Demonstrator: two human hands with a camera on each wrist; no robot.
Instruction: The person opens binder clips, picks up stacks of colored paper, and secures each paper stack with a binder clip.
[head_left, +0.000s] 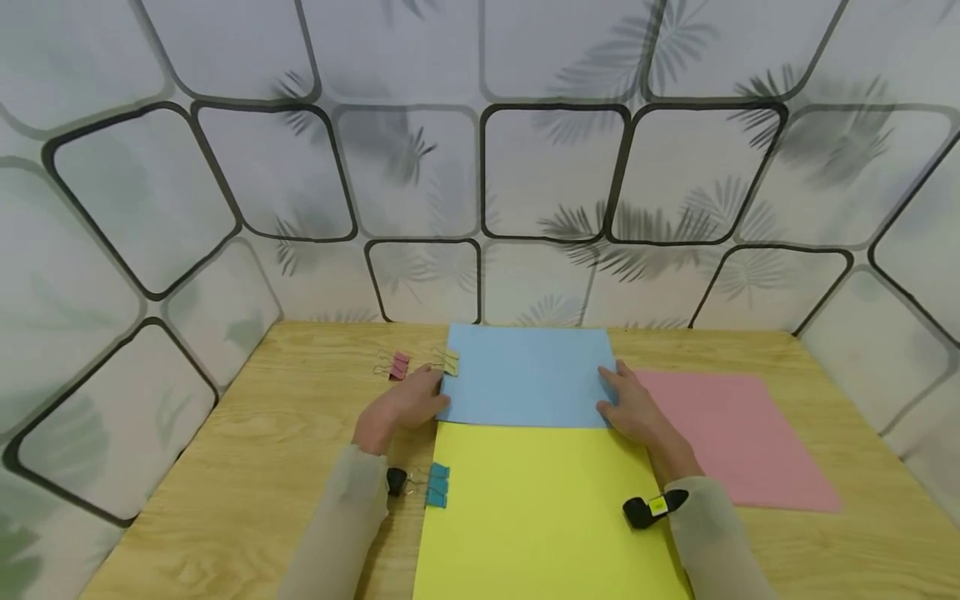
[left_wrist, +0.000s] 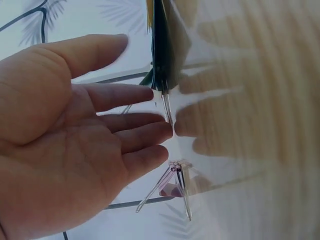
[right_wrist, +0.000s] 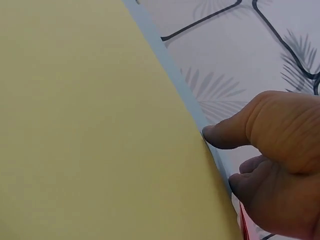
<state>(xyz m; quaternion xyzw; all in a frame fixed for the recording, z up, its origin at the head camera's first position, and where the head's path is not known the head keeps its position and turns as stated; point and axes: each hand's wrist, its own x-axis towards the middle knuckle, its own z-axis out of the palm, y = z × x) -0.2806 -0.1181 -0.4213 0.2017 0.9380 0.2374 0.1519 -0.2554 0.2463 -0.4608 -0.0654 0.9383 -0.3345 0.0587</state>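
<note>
Mid-frame: left hand point(head_left: 412, 398), straight-fingered, and right hand point(head_left: 634, 408), loosely parted, flank blue sheet point(head_left: 528, 375), seemingly steadying it over yellow sheet point(head_left: 536, 508) without gripping.

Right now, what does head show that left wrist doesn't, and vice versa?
Only head: the right hand at the blue sheet's right edge, that sheet's broad upper face, and the pink sheet.
Only left wrist: the palm side of the left hand. A dark edge-on shape there is too unclear to match.
Both: left hand, pink binder clip, wood-grain tabletop, leaf-print backdrop.
</note>
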